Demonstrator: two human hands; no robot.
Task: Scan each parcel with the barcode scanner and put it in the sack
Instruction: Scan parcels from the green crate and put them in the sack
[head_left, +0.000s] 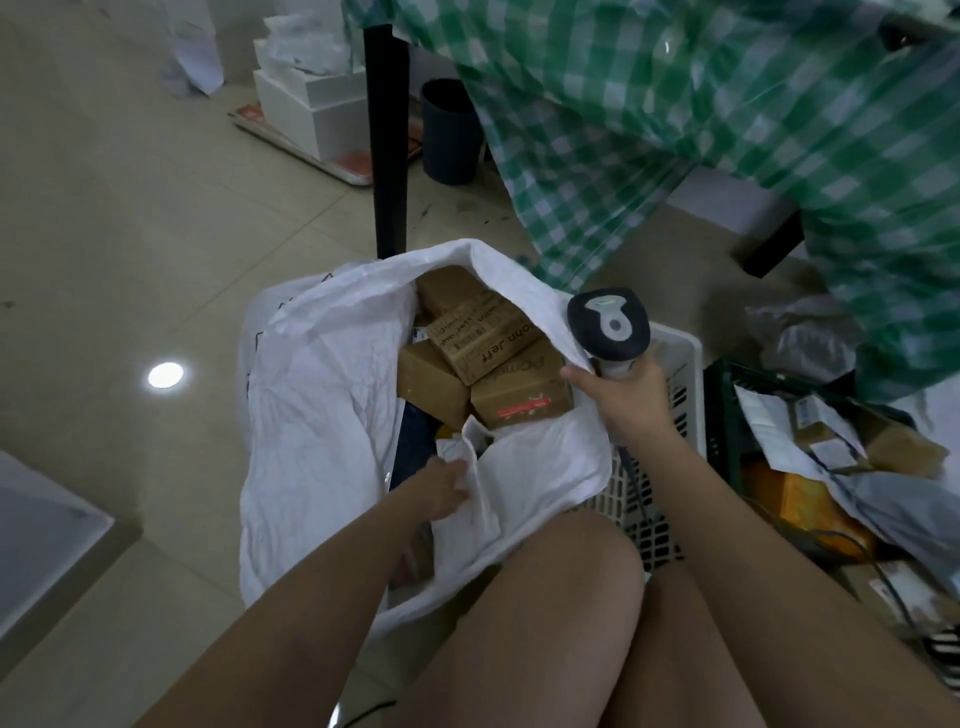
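— Down at the middle of the floor, what sits in the white sack (317, 415)?
— Brown cardboard parcels (488, 358), piled inside its open mouth.
— And the hands?
— The left hand (441, 488) pinches the sack's near rim. The right hand (623, 389) is wrapped round the handle of the barcode scanner (609, 325), head up, while its fingertips touch the sack's right edge.
— What lies around it?
— A white slotted basket (675, 374) just right of the sack, a dark crate (722, 415) of more packets further right, a green checked cloth (727, 130) hanging at the far side.
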